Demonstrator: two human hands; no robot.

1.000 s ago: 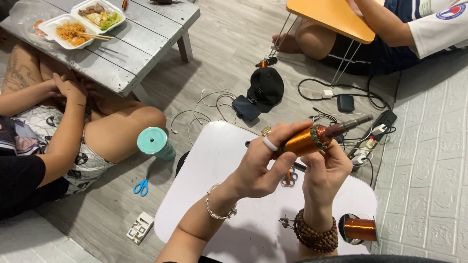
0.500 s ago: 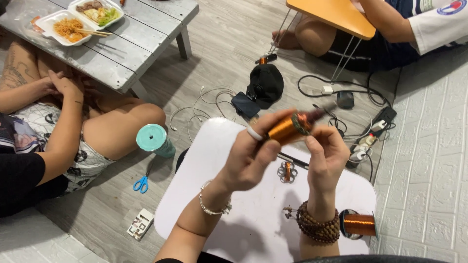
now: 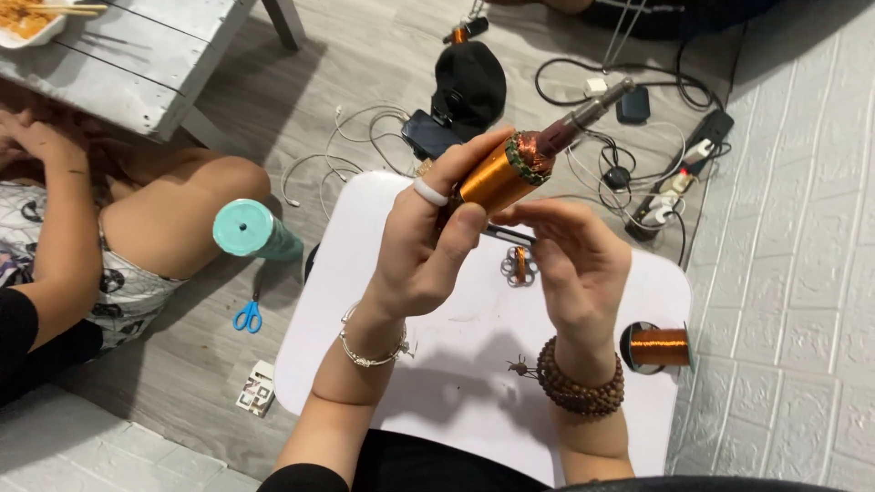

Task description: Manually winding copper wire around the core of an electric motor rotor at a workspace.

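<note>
So the left hand (image 3: 424,255) is curled around a copper-wound motor rotor (image 3: 503,173), thumb pressed on the underside and fingers wrapped over the far side, a white ring on one finger and a thin silver bracelet (image 3: 372,346) at the wrist. The rotor is held up in the air over the small white table (image 3: 456,364), tilted, with its metal shaft (image 3: 588,114) pointing up and away to the right. The right hand (image 3: 574,264) is just beside it and mostly open, fingers loosely bent, fingertips right at the lower end of the rotor; can't really tell if they're pinching a wire or just touching, too small to see. A brown bead bracelet (image 3: 581,383) sits on that wrist. On the table, a spool of copper wire (image 3: 658,347) lies on its side near the right edge, and a small metal part (image 3: 518,266) sits just under the hands. Off the table's left side there's a teal cup (image 3: 251,232) with its lid on, so what's in it is hidden, and blue scissors (image 3: 248,314) on the floor near it. Top left, a grey wooden table (image 3: 137,64) holds a white food tray (image 3: 32,23) with some orange-looking food and chopsticks in it. Another person's arm (image 3: 59,228) rests at the left.
</note>
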